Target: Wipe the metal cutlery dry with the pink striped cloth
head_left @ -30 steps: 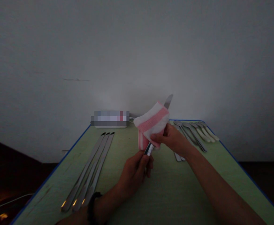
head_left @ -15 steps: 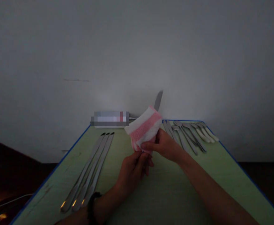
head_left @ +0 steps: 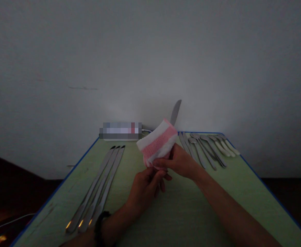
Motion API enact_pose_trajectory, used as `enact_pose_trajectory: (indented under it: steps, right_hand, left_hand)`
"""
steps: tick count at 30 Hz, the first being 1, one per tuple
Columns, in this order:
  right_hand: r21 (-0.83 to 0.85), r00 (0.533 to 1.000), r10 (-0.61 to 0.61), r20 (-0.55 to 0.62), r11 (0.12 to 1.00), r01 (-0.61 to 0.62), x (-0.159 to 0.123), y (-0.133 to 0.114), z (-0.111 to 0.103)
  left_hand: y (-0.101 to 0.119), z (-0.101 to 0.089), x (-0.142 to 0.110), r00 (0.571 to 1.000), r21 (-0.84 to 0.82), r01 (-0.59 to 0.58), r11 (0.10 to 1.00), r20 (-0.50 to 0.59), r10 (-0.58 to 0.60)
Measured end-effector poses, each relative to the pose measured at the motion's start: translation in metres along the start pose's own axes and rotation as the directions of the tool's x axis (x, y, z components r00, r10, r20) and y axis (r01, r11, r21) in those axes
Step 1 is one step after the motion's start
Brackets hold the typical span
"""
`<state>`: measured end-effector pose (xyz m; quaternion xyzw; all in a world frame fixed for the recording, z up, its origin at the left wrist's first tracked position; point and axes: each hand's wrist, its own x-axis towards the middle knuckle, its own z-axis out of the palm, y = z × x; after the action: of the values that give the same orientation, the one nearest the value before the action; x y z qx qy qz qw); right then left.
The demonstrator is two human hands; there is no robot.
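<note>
A table knife (head_left: 176,111) points up and away over the middle of the table, its blade tip showing beyond a pink and white striped cloth (head_left: 157,140). My right hand (head_left: 182,161) is closed around the cloth, thumb on top, with the knife's middle wrapped inside and hidden. Just below it, my left hand (head_left: 146,185) pinches the lower end of the knife, which the fingers mostly cover. On the left lie three table knives (head_left: 101,188) side by side, close to my left forearm.
At the right back lie several spoons and forks (head_left: 204,151) and light-handled cutlery (head_left: 225,147). A blurred-out white box (head_left: 122,132) with a cable stands at the back left. The green table (head_left: 181,216) has blue edges and meets a grey wall (head_left: 150,61).
The right hand and cloth have slid slightly down along the knife toward the left hand. Both hands keep their hold; the laid-out cutlery stays put.
</note>
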<state>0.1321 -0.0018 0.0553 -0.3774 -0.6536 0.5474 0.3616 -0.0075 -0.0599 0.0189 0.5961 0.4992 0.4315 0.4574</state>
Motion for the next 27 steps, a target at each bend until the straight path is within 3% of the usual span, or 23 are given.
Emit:
enact_pose_trajectory:
  steps: [3,8,12,18,23,27]
  right_hand:
    - [-0.053,0.999,-0.013,-0.037,0.999,0.011,0.000,-0.001,0.001]
    - [-0.057,0.997,-0.077,0.022,0.995,0.078,0.001,-0.003,0.002]
    - [-0.105,0.992,-0.099,-0.075,0.990,0.091,0.002,0.000,0.006]
    - [-0.104,0.974,-0.038,-0.222,0.994,0.015,0.001,0.013,0.017]
    - [-0.018,0.989,-0.024,-0.146,1.000,0.022,0.001,0.020,0.020]
    - [0.052,0.975,0.053,-0.214,0.998,-0.043,0.002,0.022,0.020]
  left_hand:
    - [-0.004,-0.001,0.001,1.000,-0.006,-0.009,1.000,0.021,0.010]
    - [-0.006,0.003,0.000,1.000,-0.043,-0.011,0.999,-0.003,0.011]
    - [-0.007,0.005,0.000,1.000,-0.098,0.015,0.995,-0.013,-0.016]
    - [-0.007,0.003,0.004,0.994,-0.148,0.067,0.987,-0.080,-0.079]
    - [-0.005,0.001,0.006,0.997,-0.068,0.057,0.996,-0.050,-0.060]
    - [-0.008,0.000,0.004,1.000,0.015,0.019,1.000,-0.016,-0.019]
